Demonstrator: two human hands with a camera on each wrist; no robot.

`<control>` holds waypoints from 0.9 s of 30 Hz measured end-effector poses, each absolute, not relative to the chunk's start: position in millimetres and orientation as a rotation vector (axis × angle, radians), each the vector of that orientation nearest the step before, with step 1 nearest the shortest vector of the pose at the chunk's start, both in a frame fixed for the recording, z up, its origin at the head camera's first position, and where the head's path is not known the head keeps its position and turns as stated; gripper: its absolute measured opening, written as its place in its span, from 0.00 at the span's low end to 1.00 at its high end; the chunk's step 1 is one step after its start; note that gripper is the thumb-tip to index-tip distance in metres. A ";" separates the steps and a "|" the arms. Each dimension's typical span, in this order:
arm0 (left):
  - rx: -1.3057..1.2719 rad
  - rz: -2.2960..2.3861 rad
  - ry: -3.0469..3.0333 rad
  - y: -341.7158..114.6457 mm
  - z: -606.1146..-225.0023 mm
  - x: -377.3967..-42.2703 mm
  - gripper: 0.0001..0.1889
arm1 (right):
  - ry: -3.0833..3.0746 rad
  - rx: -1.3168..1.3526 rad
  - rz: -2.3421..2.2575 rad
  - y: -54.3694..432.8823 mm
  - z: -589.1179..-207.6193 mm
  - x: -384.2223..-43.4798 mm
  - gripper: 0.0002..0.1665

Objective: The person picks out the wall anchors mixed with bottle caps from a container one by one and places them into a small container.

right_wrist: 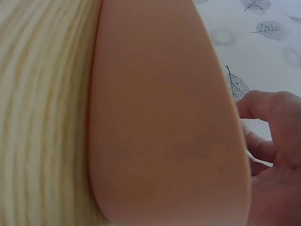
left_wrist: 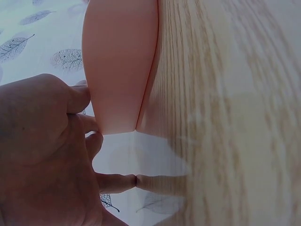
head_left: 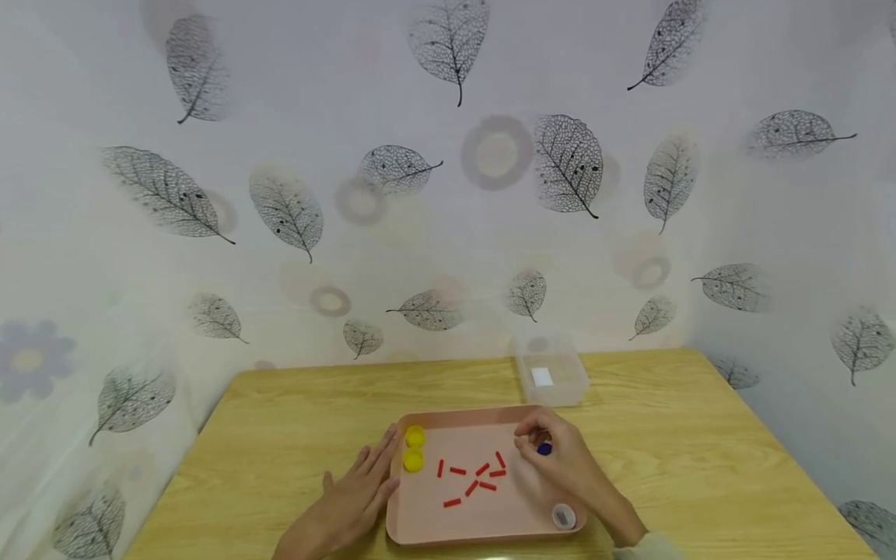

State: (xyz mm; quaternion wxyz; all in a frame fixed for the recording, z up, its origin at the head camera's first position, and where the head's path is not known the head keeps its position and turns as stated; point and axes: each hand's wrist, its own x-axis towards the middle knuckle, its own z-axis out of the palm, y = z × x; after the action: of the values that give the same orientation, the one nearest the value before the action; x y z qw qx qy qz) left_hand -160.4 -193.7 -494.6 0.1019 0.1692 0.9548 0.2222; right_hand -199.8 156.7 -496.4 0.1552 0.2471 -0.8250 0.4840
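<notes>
A pink tray (head_left: 490,529) lies on the table with several short red sticks (head_left: 458,470) scattered over its middle. Two yellow round pieces (head_left: 414,460) sit in its far left corner. My left hand (head_left: 350,494) rests along the tray's left rim, fingers extended; the left wrist view shows its thumb and fingers against the tray's wall (left_wrist: 120,66). Over the tray's right side is my right hand (head_left: 560,455), fingers bent, thumb and forefinger tips close together. Beside its fingers shows a dark blue round piece (head_left: 544,449), partly covered. I cannot tell whether the fingertips pinch anything.
A small white round cup (head_left: 564,516) with something grey inside stands in the tray's near right corner. Behind the tray, a clear plastic box (head_left: 570,385) with a white label sits on the wooden table (head_left: 315,397). A leaf-patterned curtain (head_left: 455,241) surrounds the table's back and sides.
</notes>
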 end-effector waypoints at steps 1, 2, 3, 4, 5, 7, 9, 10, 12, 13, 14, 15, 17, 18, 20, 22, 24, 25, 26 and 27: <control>0.497 0.654 2.819 -193.8 -494.7 -160.5 0.34 | -2.357 0.732 1.392 155.9 -497.7 -199.6 0.10; 0.491 0.651 2.820 -194.0 -495.1 -160.7 0.34 | -2.353 0.756 1.394 154.9 -499.0 -199.5 0.10; 0.490 0.653 2.820 -194.1 -495.3 -160.7 0.34 | -2.348 0.778 1.404 153.8 -500.4 -199.4 0.10; 0.488 0.656 2.818 -194.3 -495.3 -160.6 0.34 | -2.345 0.800 1.405 152.7 -501.7 -199.3 0.09; 0.488 0.655 2.819 -194.5 -495.5 -160.5 0.34 | -2.345 0.816 1.414 151.5 -502.8 -199.0 0.09; 0.490 0.656 2.820 -195.0 -496.0 -160.4 0.34 | -2.342 0.841 1.423 149.5 -505.6 -199.1 0.09; 0.493 0.659 2.820 -195.1 -495.6 -159.9 0.33 | -2.341 0.859 1.428 147.5 -508.6 -199.2 0.09; 0.496 0.656 2.821 -195.1 -495.4 -159.8 0.33 | -2.341 0.867 1.424 146.7 -510.1 -199.1 0.10; 0.503 0.653 2.823 -194.8 -495.1 -160.0 0.33 | -2.343 0.875 1.413 145.3 -513.4 -199.2 0.10; 0.505 0.655 2.823 -194.8 -494.6 -159.9 0.33 | -2.346 0.874 1.404 144.4 -514.7 -199.2 0.11; 0.505 0.654 2.822 -194.7 -494.1 -159.8 0.34 | -2.352 0.873 1.389 143.6 -515.8 -199.2 0.11; 0.504 0.652 2.822 -194.7 -493.8 -159.7 0.34 | -2.356 0.870 1.373 142.8 -516.7 -198.9 0.11; 0.501 0.649 2.820 -194.6 -493.5 -159.8 0.34 | -2.365 0.864 1.341 141.2 -518.5 -198.7 0.12; 0.499 0.647 2.820 -194.6 -493.4 -159.8 0.34 | -2.367 0.857 1.322 140.5 -519.2 -198.6 0.12; 0.500 0.648 2.818 -194.6 -492.9 -159.9 0.34 | -2.370 0.848 1.299 139.6 -520.1 -198.1 0.13; 0.503 0.654 2.816 -194.6 -492.3 -159.9 0.34 | -2.386 0.844 1.294 139.3 -520.7 -197.6 0.13; 0.510 0.658 2.817 -194.7 -491.9 -159.9 0.34 | -2.417 0.838 1.290 139.3 -520.8 -197.1 0.13; 0.514 0.660 2.817 -194.7 -491.9 -159.9 0.33 | -2.439 0.831 1.290 139.3 -521.0 -196.6 0.13; 0.516 0.662 2.818 -194.7 -492.0 -159.8 0.33 | -2.463 0.827 1.285 139.2 -521.0 -196.2 0.13; 0.518 0.663 2.819 -194.6 -492.2 -159.8 0.33 | -2.493 0.816 1.280 139.1 -520.9 -195.8 0.13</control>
State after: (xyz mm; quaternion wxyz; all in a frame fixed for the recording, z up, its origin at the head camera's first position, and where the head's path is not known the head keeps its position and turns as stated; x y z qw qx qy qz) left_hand -159.8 -194.6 -492.2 0.0997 0.1753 0.9534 0.2244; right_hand -195.8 139.1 -520.9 0.1110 0.2779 -0.8488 0.4359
